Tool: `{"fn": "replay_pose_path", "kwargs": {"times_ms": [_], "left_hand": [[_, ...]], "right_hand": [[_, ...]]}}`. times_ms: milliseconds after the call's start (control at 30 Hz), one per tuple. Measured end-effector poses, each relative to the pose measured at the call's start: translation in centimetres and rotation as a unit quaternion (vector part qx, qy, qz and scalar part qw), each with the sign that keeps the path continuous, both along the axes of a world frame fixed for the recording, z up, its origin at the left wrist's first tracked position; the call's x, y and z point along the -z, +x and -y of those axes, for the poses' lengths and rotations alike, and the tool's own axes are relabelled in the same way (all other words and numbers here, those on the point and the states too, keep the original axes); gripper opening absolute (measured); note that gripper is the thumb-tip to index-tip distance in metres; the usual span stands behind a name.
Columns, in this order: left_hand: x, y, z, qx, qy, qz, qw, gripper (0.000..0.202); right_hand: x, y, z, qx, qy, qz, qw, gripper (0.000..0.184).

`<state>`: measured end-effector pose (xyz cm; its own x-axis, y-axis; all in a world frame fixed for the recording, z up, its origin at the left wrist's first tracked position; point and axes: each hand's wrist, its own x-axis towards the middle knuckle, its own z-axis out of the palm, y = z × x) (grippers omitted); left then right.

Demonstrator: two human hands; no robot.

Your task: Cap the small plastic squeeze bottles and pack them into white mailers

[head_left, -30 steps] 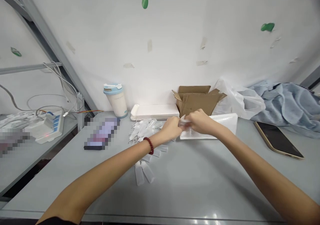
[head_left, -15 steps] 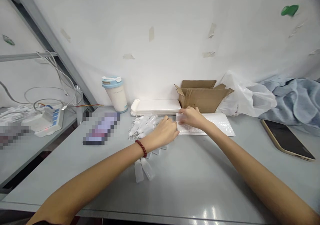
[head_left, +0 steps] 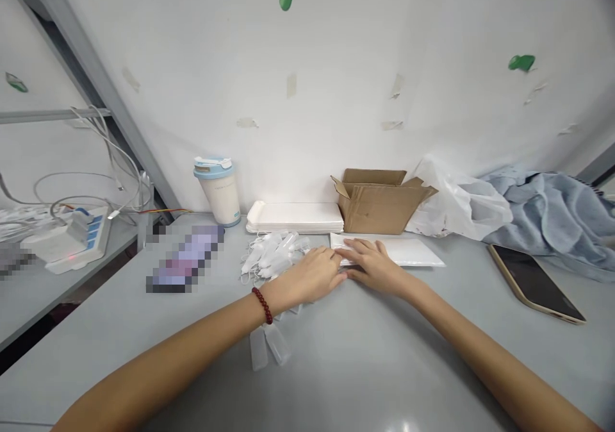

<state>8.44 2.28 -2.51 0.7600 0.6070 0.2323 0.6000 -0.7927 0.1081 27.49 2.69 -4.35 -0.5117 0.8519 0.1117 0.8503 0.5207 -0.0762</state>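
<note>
A white padded envelope (head_left: 412, 252) lies flat on the grey table in front of the cardboard box. At its left end, my left hand (head_left: 314, 272) has its fingers curled down against the edge, thumb toward the right hand; the fingertips are partly hidden. My right hand (head_left: 375, 264) lies on the envelope with fingers stretched and apart, its fingertips close to the left hand. Just left of my left hand is a pile of small translucent white tags with loops (head_left: 271, 252). More translucent tags (head_left: 269, 345) lie below my left wrist.
Behind the hands sit a stack of white envelopes (head_left: 298, 217) and an open cardboard box (head_left: 382, 207). A cup (head_left: 218, 191) and a blurred-out phone (head_left: 187, 259) stand left. Rightward are a plastic bag (head_left: 456, 201), blue-grey cloth (head_left: 552, 214) and a phone (head_left: 535, 282).
My right hand has gone from gripping the envelope's left end to lying spread on it. The left hand stays at that end. The camera view has shifted slightly.
</note>
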Motion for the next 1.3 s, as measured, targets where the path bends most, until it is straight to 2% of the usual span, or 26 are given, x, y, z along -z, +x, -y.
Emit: {"fn": "replay_pose_path", "kwargs": {"times_ms": [233,367,400,467,500,600,700,867,1100,1300], "left_hand": [[0.6,0.1,0.9,0.001,0.021,-0.016,1.0,0.033],[-0.2,-0.2,-0.6,0.005,-0.037,0.006,0.999,0.036],[-0.6,-0.3,-1.3,-0.006,-0.053,0.0,0.999,0.036],[-1.5,-0.6,-3.1,-0.105,-0.015,-0.017,0.994,0.032],[-1.9,-0.8,-4.1,-0.132,-0.001,-0.019,0.991,0.029],[-3.0,-1.5,-6.6,-0.187,0.031,-0.027,0.981,0.024],[-3.7,-2.3,-8.1,-0.217,0.052,-0.044,0.974,0.02],[-4.1,-2.7,-8.5,-0.224,0.064,-0.082,0.969,0.019],[-3.3,-1.4,-8.0,-0.204,0.112,-0.13,0.964,0.027],[-3.6,-0.6,-8.2,-0.195,0.14,-0.154,0.958,0.027]], "right_hand": [[0.7,0.0,-0.6,-0.038,0.035,-0.014,0.999,0.047],[0.6,-0.1,-0.6,-0.036,0.038,-0.019,0.998,0.044],[0.5,-0.1,-0.6,-0.037,0.036,-0.021,0.998,0.044],[0.4,-0.3,-0.5,-0.039,0.029,-0.022,0.999,0.045],[0.3,-0.5,-0.5,-0.039,0.027,-0.022,0.999,0.046],[0.2,-0.9,-0.5,-0.036,0.021,-0.027,0.999,0.046],[0.3,-1.1,-0.4,-0.034,0.013,-0.034,0.999,0.046],[0.1,-1.3,-0.2,-0.034,0.014,-0.03,0.999,0.046],[-0.1,-2.3,0.0,-0.046,-0.006,-0.039,0.998,0.045],[0.0,-2.4,-0.1,-0.068,-0.008,-0.077,0.995,0.043]]}}
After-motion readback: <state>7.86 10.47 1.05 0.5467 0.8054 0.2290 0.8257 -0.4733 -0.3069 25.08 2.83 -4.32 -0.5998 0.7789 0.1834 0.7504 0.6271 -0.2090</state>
